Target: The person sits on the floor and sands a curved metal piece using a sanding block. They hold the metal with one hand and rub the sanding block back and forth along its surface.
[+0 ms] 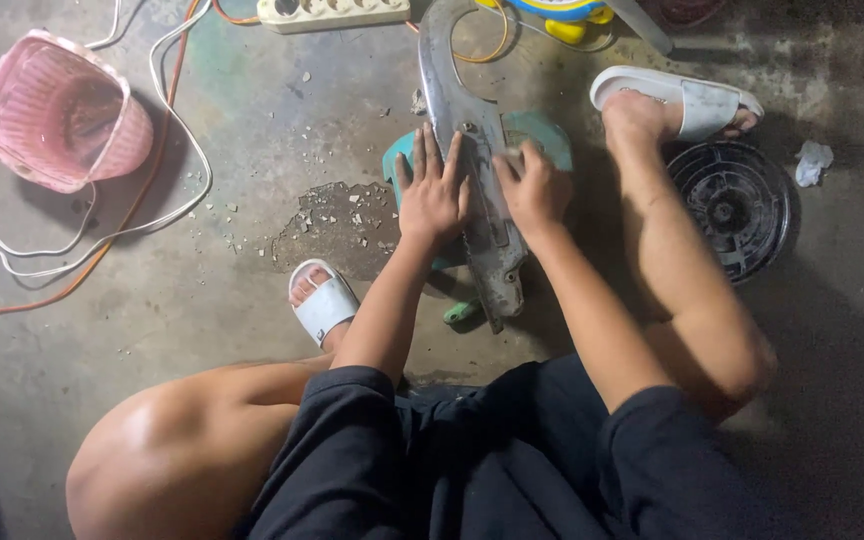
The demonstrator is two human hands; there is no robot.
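Two hands press on one long grey metal part (477, 180) that lies on a teal stool (542, 132) on the concrete floor (252, 120). Going left to right: a pink basket (57, 112) and white cables (167, 120) lie well clear of the work, and a patch of chipped floor with loose crumbs (337, 225) sits just beside the stool. Our left hand (432, 190) lies flat, fingers spread, open on the part's left edge; its grip closes on nothing. Our right hand (532, 185) bears down on the right edge with fingers curled, and we cannot tell whether it pinches anything. To do this well, we judge it best to keep the left palm pinning the part so it cannot rock, and work with the right. A round black grille (737, 205) lies at far right.
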